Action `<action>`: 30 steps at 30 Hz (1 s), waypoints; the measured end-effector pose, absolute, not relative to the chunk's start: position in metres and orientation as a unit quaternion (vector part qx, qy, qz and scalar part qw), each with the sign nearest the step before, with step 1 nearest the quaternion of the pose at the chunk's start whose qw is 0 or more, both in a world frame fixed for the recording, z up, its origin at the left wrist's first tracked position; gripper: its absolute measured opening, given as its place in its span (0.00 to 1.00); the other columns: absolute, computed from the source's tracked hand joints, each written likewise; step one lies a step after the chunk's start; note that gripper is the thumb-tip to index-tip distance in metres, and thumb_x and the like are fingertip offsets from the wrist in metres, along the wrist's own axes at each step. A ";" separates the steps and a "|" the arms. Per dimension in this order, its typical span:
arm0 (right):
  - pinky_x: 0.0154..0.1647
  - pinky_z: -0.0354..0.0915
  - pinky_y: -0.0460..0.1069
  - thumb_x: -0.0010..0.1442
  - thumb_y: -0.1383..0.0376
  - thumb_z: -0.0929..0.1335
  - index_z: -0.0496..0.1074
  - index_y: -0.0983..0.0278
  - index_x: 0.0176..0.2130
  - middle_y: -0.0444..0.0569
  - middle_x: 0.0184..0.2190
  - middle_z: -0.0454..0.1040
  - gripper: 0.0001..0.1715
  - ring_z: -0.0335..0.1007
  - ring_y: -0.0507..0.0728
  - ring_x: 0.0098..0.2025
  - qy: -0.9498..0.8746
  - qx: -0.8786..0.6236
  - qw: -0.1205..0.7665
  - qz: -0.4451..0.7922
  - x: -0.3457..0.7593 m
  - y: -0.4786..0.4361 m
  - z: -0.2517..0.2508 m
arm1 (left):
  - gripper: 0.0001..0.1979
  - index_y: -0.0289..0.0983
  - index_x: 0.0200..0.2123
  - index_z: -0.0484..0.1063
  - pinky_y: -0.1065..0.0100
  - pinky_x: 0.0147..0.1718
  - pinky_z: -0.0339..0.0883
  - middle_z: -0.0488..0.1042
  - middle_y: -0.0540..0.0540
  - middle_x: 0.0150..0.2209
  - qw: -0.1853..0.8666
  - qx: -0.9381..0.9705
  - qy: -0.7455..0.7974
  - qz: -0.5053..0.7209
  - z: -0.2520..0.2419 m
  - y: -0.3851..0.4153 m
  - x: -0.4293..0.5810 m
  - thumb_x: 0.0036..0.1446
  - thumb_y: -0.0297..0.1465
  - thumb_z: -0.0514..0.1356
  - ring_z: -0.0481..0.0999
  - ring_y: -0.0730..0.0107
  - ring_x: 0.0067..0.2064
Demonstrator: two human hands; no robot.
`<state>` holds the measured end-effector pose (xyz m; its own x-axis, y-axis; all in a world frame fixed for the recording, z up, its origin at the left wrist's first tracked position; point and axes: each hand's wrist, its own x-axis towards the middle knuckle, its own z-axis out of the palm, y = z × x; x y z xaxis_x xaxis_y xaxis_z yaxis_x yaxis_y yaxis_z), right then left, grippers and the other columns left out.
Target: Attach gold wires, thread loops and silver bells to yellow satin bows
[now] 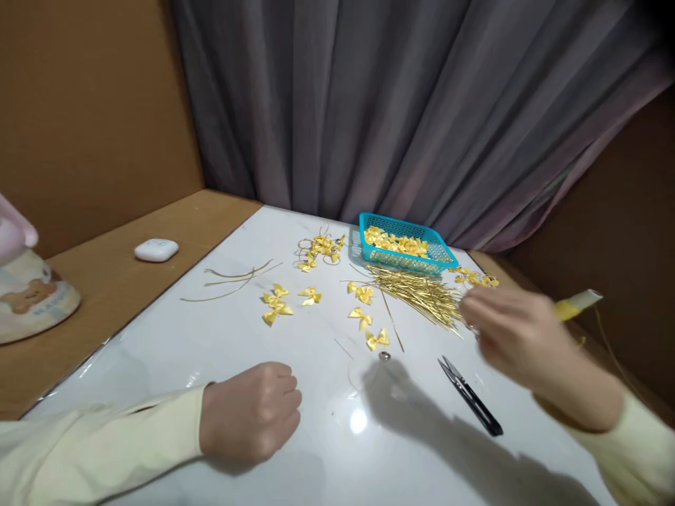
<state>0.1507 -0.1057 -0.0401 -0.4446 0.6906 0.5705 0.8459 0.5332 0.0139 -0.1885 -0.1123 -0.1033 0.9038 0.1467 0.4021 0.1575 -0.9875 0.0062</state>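
My left hand (252, 414) rests on the white table as a closed fist, knuckles up; what is inside it, if anything, is hidden. Blurred by motion, my right hand (519, 337) is raised over the table's right side with its fingers drawn together. I cannot make out what they hold. Beside its fingertips lies a pile of gold wire ties (416, 292). Yellow ribbon bows (277, 303) lie singly about the middle, and a small silver bell (384, 356) sits below the nearest bow (377, 340). Black-handled thread snips (472, 398) lie to the left of my right wrist.
A turquoise basket (408, 263) of yellow bows stands at the back. Bows with wire loops (321, 249) are heaped left of it, more bows (477, 276) to its right. Loose wires (226, 281), a white case (157, 249) and a bear-printed container (39, 299) are leftward. A yellow-and-clear tube (577, 304) is at right.
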 end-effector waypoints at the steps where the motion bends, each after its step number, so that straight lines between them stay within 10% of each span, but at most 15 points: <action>1: 0.23 0.51 0.49 0.54 0.72 0.57 0.60 0.61 0.23 0.46 0.19 0.61 0.11 0.57 0.54 0.23 -0.877 -0.430 0.175 -0.125 0.136 -0.110 -0.045 | 0.16 0.40 0.16 0.59 0.63 0.14 0.47 0.60 0.46 0.15 0.015 -0.976 -0.072 -0.203 -0.104 -0.113 -0.187 0.53 0.20 0.47 0.54 0.67 0.17; 4: 0.24 0.53 0.48 0.61 0.70 0.56 0.62 0.63 0.32 0.46 0.26 0.67 0.09 0.63 0.53 0.26 -0.893 -0.440 0.084 -0.045 0.107 -0.115 -0.069 | 0.17 0.39 0.20 0.65 0.63 0.18 0.56 0.66 0.45 0.18 0.005 -0.978 -0.073 -0.197 -0.102 -0.114 -0.179 0.55 0.20 0.46 0.62 0.66 0.20; 7: 0.25 0.55 0.48 0.65 0.61 0.55 0.60 0.64 0.33 0.47 0.28 0.69 0.12 0.66 0.53 0.26 -0.875 -0.480 0.060 -0.027 0.097 -0.115 -0.095 | 0.15 0.34 0.40 0.71 0.60 0.41 0.65 0.74 0.37 0.41 -0.034 -0.971 -0.136 -0.194 -0.103 -0.110 -0.167 0.58 0.21 0.46 0.71 0.59 0.44; 11: 0.23 0.54 0.48 0.65 0.55 0.54 0.61 0.65 0.34 0.49 0.28 0.70 0.18 0.67 0.55 0.27 -0.860 -0.504 0.027 -0.073 0.091 -0.110 -0.112 | 0.27 0.33 0.62 0.49 0.58 0.59 0.49 0.51 0.38 0.63 -0.111 -0.966 -0.195 -0.131 -0.106 -0.103 -0.161 0.61 0.33 0.50 0.52 0.57 0.62; 30: 0.20 0.41 0.49 0.65 0.64 0.55 0.63 0.65 0.28 0.46 0.22 0.66 0.17 0.63 0.53 0.23 -0.835 -0.513 -0.040 -0.193 0.149 -0.119 -0.117 | 0.17 0.30 0.51 0.66 0.56 0.56 0.52 0.73 0.39 0.48 0.104 -0.949 -0.234 -0.184 -0.121 -0.110 -0.160 0.62 0.31 0.49 0.69 0.59 0.52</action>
